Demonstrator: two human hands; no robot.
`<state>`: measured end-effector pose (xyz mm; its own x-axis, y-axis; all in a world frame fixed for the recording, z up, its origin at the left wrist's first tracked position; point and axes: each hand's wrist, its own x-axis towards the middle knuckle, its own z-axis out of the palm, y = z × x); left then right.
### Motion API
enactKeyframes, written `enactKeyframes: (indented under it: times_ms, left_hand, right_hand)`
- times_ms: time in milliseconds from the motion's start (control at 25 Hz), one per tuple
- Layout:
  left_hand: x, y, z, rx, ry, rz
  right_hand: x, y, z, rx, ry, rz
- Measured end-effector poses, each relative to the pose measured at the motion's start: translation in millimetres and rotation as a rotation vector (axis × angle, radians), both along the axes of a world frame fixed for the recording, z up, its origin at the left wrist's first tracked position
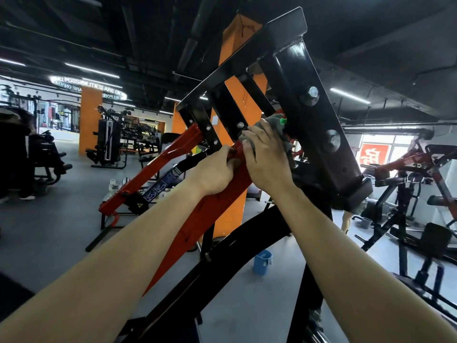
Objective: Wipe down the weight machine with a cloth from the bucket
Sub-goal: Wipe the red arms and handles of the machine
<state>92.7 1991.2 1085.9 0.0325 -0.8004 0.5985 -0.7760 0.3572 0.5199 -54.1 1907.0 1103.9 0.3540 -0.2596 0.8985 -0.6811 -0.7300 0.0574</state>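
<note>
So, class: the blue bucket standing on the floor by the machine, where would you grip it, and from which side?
Probably by the rim of the blue bucket, reaching down from above: it stands upright, mouth up. Come from the right of the view, where a small lug sticks out and floor shows; the black frame crowds its left.

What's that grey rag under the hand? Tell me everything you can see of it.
The cloth is grey, soft-looking fabric, crumpled into a bunch, with a small green bit at its upper edge. The right hand presses it against the weight machine where the red arm meets the black frame. The hand covers much of it; folds bulge out above and to the right.
</note>
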Motion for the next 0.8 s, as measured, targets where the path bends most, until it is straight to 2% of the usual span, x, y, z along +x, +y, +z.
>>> enactKeyframes:
  times_ms: [120, 240, 360, 440, 560, 720, 800]
  left_hand:
    - [-2, -1, -5, -0.020, 0.011, -0.008]
    - [-3, -1, -5, -0.020, 0.041, -0.031]
    - [-3, -3, -4, -0.007, 0.070, -0.037]
    - [-4, -7, -6, 0.005, 0.116, -0.041]
    - [-5, -13, -14, -0.016, 0.150, -0.051]
    - [0, -20, -17, 0.025, 0.172, -0.083]
    - [2, -23, -15, 0.035, 0.201, -0.083]
  right_hand:
    - [14, 15, -24, 0.055, -0.096, 0.030]
    - [12, 26, -58, 0.035, -0.020, 0.040]
    - [-2, 14, -39, 0.023, 0.004, -0.012]
    - [-4, 11, -28, 0.065, -0.072, -0.023]
    - [12, 27, -51, 0.132, -0.215, 0.041]
    - [7, 26, -78, 0.069, -0.111, 0.080]
    - [-3, 11, -60, 0.077, -0.171, 0.073]
